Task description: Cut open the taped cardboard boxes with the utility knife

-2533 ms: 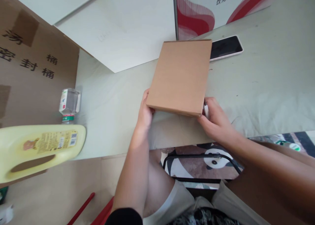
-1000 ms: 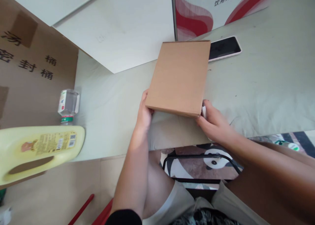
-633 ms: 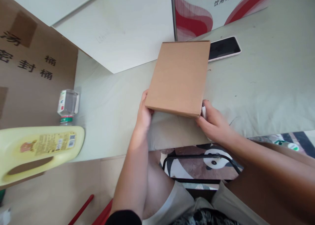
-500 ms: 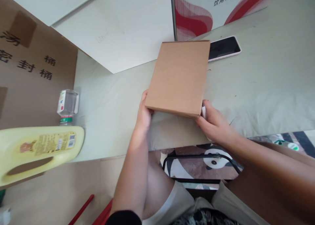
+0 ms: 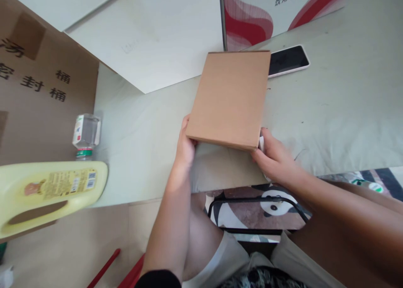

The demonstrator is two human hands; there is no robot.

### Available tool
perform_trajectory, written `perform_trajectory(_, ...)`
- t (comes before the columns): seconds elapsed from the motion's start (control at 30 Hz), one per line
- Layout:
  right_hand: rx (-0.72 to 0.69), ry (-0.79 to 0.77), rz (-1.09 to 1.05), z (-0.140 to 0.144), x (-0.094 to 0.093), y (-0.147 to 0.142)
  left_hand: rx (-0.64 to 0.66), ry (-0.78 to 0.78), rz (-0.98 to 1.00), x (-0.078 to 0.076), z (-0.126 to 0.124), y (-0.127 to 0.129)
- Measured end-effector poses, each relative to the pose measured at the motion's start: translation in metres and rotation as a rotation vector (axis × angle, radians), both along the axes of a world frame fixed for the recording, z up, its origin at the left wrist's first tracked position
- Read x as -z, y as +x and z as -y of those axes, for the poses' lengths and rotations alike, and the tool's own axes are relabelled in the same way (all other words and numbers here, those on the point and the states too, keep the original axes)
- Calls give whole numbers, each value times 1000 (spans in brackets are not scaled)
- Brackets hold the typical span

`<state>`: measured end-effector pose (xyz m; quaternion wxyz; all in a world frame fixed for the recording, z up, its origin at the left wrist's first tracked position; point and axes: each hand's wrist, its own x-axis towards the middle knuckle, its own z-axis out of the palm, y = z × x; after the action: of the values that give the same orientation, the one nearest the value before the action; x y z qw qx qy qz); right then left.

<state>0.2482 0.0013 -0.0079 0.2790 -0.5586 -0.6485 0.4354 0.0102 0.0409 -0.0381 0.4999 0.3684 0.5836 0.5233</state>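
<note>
Left hand [image 5: 185, 147] clamped on the near left corner of a flat brown cardboard box [image 5: 229, 97], thumb side against the edge, fingers hidden beneath. Right hand [image 5: 275, 158] closed on the near right corner, with something small and white [image 5: 261, 143] pinched between fingers and box, too hidden to identify. Hands well apart, one at each near corner. Box tilted, near edge raised above the pale table [image 5: 330, 111], far edge low toward the back and seeming to rest there, though contact not clearly visible. Just beyond the far right corner, a dark-screened phone [image 5: 289, 60] lying flat; behind that, a red and white printed carton [image 5: 252, 15]. Off to the left, a clear plastic bottle [image 5: 85, 133] near the table edge, a yellow jug [image 5: 47, 193] lying on its side, and a large brown carton with black lettering [image 5: 40, 90]. Likely risks: with only the near corners gripped, a slip at either hand would probably drop the near edge onto the table; a push forward could slide the far corner into the phone and nudge it; the small white item could fall loose if the right fingers ease.
</note>
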Motion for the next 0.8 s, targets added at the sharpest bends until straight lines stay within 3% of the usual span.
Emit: perform_trajectory(0.8, -9, -7, 21, 1, 4, 1, -29, 24, 9, 2, 1, 2)
